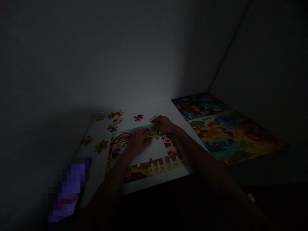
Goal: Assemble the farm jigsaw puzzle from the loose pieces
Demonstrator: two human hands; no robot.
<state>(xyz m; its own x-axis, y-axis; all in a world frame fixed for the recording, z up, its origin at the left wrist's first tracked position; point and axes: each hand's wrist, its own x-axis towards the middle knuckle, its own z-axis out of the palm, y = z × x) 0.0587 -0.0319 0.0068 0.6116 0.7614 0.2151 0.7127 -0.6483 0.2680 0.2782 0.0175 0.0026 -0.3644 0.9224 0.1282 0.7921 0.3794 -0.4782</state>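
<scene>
1. We see a white table pushed into a dim corner, so the two walls close off its far and right sides.
2. Two finished puzzles lie at the right, well apart from the hands. The savanna animal puzzle is nearer and a darker puzzle touches its far edge; we judge them parked out of the working space.
3. The farm puzzle lies near the middle. Its barn, fence and border are joined, and the bare centre is unfilled.
4. Our left hand rests palm down on the puzzle's far part, fingers spread and clamped on nothing, probably steadying the joined pieces.
5. Our right hand bends over the green far border just beside the left. We cannot tell whether its fingers pinch a piece.
6. Loose puzzle pieces are scattered at the far left, and a single piece lies nearest the hands, all face up and within reach.
</scene>
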